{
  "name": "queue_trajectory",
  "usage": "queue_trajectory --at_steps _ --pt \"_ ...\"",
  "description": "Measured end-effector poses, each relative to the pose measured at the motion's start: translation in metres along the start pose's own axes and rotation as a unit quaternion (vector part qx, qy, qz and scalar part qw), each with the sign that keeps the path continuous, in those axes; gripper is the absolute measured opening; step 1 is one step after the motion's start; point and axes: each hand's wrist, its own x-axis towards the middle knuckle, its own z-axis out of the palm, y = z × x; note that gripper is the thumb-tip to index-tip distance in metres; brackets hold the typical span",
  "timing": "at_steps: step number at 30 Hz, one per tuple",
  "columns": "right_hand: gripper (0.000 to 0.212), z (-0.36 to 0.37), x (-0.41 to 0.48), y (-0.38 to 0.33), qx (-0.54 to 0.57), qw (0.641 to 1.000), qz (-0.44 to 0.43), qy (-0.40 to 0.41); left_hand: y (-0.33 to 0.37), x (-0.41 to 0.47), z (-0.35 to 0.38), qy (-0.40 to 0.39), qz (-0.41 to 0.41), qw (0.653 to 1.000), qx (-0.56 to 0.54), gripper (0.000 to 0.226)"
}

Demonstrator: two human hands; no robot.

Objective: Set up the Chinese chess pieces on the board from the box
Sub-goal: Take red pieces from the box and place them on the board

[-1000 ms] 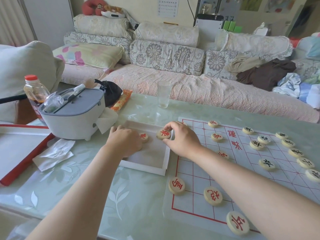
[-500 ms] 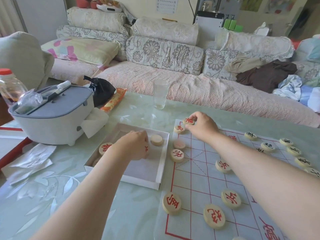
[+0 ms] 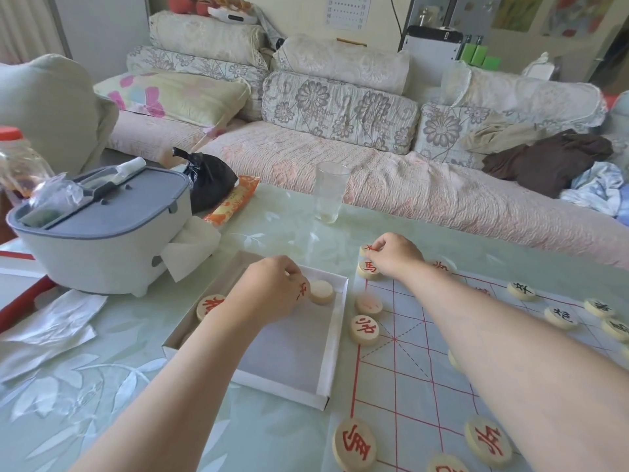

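The left hand (image 3: 269,294) sits inside the white box (image 3: 335,338), fingers curled around a red-marked piece (image 3: 304,290); a blank-faced piece (image 3: 321,291) lies at its 3 o'clock. At the board's (image 3: 408,379) far corner, at 1 o'clock from the box, the right hand (image 3: 396,255) pinches another red piece (image 3: 367,248) with its fingertips, just beyond the horse piece (image 3: 368,269).

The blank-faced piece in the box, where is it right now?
In the head view, the blank-faced piece lies in the white box near its far right corner, just right of the left hand and left of the board.
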Motion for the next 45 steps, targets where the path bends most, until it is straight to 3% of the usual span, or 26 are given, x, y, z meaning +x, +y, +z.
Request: queue_trajectory --at_steps 5,8,12,15,18,22,24,26,28,32,36,40,45 --pt "0.012 -0.006 -0.011 -0.015 -0.031 0.998 -0.044 0.041 0.001 0.003 -0.001 0.009 -0.042 0.990 -0.131 0.012" --pt "0.020 -0.013 -0.032 -0.032 0.035 0.991 -0.129 0.031 0.008 0.003 -0.002 0.008 -0.090 0.972 -0.219 0.012" --pt "0.028 -0.020 -0.071 -0.062 0.160 0.962 -0.218 -0.039 0.012 0.000 -0.005 -0.003 -0.139 0.941 -0.308 0.007" --pt "0.018 -0.024 -0.099 -0.074 0.203 0.943 -0.254 -0.064 0.008 0.000 -0.011 0.001 -0.144 0.915 -0.378 0.010" --pt "0.034 -0.028 -0.118 -0.078 0.197 0.940 -0.265 -0.082 0.007 0.000 -0.014 0.007 -0.128 0.908 -0.400 0.006" --pt "0.025 -0.025 -0.125 -0.075 0.182 0.942 -0.278 -0.046 0.010 -0.003 -0.011 -0.011 -0.126 0.898 -0.421 0.013" --pt "0.023 -0.025 -0.126 -0.070 0.160 0.946 -0.279 -0.038 0.011 -0.003 -0.007 0.019 -0.093 0.945 -0.314 0.014" --pt "0.022 -0.029 -0.123 -0.061 0.135 0.956 -0.257 -0.031 0.007 -0.003 -0.004 0.052 -0.028 0.995 -0.085 0.020" --pt "0.021 -0.036 -0.116 -0.046 0.102 0.969 -0.224 -0.013 0.002 -0.006 -0.003 0.046 0.004 0.996 0.076 0.030" --pt "0.016 -0.052 -0.098 -0.003 0.030 0.990 -0.134 0.029 -0.006 -0.009 0.000 -0.017 0.034 0.957 0.286 0.037" --pt "0.007 -0.061 -0.086 0.042 -0.070 0.994 -0.044 0.071 -0.007 -0.009 0.004 -0.038 0.038 0.948 0.314 0.043" --pt "0.013 -0.059 -0.078 0.064 -0.049 0.997 0.007 0.060 -0.004 -0.008 0.008 -0.030 0.044 0.963 0.265 0.040" --pt "0.016 -0.054 -0.075 0.066 -0.034 0.998 0.012 0.053 -0.007 -0.005 0.010 -0.052 0.040 0.977 0.202 0.052"
